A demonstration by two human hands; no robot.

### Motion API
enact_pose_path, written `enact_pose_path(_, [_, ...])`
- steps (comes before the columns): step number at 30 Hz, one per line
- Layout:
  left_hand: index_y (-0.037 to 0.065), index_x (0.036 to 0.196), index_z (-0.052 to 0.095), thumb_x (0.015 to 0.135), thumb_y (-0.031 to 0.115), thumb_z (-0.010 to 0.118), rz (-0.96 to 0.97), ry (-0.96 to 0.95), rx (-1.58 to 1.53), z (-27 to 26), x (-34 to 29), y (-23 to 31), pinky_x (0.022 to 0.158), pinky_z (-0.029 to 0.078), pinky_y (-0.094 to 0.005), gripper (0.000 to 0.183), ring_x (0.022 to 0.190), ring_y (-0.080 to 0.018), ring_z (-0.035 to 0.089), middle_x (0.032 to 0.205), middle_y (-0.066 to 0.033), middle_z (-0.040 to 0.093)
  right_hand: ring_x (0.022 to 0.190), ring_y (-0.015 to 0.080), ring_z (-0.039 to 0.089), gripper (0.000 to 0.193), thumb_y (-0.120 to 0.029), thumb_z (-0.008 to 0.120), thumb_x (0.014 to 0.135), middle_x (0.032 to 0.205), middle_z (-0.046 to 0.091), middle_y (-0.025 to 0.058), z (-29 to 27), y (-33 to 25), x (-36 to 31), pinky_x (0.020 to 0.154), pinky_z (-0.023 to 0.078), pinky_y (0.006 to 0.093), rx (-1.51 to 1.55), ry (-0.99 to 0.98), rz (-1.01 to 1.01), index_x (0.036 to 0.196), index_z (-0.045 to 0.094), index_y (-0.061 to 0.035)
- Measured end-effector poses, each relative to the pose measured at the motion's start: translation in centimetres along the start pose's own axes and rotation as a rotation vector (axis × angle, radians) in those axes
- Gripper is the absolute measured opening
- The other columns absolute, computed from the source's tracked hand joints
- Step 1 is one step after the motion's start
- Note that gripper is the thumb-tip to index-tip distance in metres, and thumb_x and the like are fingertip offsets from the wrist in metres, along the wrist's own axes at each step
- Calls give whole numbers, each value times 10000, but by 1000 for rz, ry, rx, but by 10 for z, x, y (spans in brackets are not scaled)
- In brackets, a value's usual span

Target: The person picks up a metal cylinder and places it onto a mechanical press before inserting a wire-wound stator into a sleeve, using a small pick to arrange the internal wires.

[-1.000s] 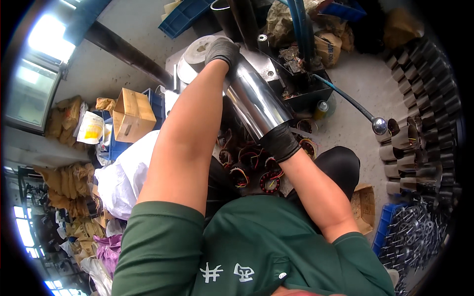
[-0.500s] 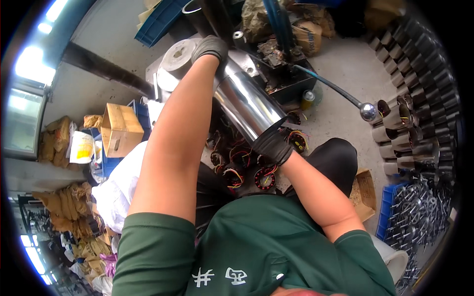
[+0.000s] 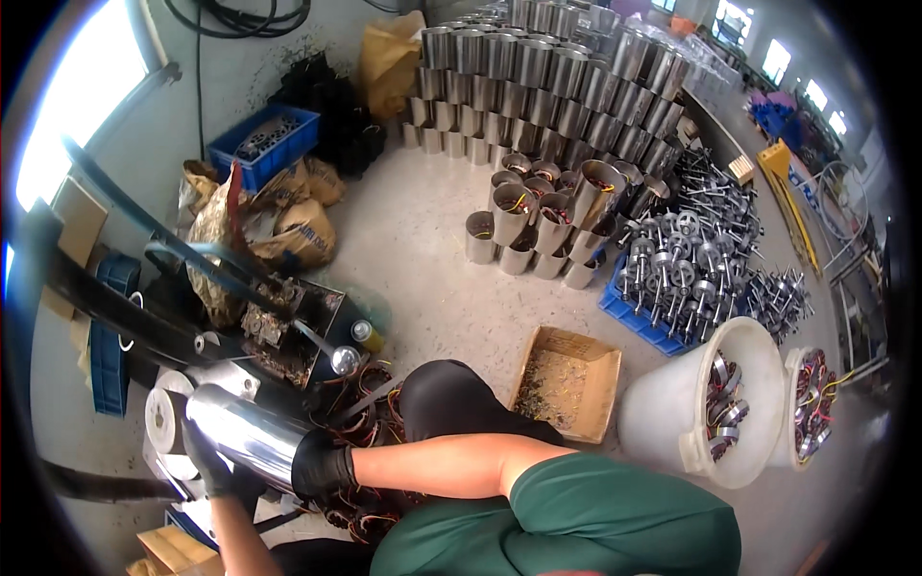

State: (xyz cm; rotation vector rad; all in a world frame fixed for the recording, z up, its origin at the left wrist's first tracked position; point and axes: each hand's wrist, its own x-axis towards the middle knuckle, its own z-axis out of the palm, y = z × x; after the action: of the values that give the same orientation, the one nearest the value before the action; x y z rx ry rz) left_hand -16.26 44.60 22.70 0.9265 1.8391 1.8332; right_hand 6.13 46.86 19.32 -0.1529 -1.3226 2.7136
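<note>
A shiny metal cylinder point(image 3: 254, 427), like a short wide pipe, lies tilted between my two dark-gloved hands at the lower left. My right hand point(image 3: 322, 465) is wrapped round its nearer end. Along its left side presses my left hand point(image 3: 206, 463), closed against the metal; part of its fingers is hidden. Beside the left hand stand pale round discs point(image 3: 165, 420) on the machine's bed. Several wound motor stators point(image 3: 379, 384) with red and yellow wires sit below and behind the cylinder.
A lever with a metal ball point(image 3: 344, 361) projects from the greasy press, near a spray can point(image 3: 363, 332). A cardboard box point(image 3: 588, 384) holds small scraps. Further right are a white bucket point(image 3: 658, 413) of stators, a blue crate point(image 3: 624, 312) of rotors and stacked metal cylinders point(image 3: 533, 62).
My view has swung to the right, bringing in the stacks and buckets. My left hand has shifted from the cylinder's far end to its side; the right hand keeps its hold.
</note>
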Motion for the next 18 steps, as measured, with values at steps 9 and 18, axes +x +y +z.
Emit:
enact_pose_path(9, [0,1362,595,1078,231,513,104,-1,84,-122,7,54,1055,461,-364,375,1217,-229,581,1347,-102,610,1402,293,490,526,-232,399,1110,1574,428,190,38,-51,-8,1219,364,418,1080,-596,-377,1566,322,20])
enact_pose_path(18, [59,1131,651,1034,256,622,145,-189,641,-103,106,80,850,484,-300,222,885,-161,573,972,-30,630,1341,293,541,485,-264,471,1051,1479,524,186,49,-41,26,1169,421,407,1339,-268,-406,1474,474,-28])
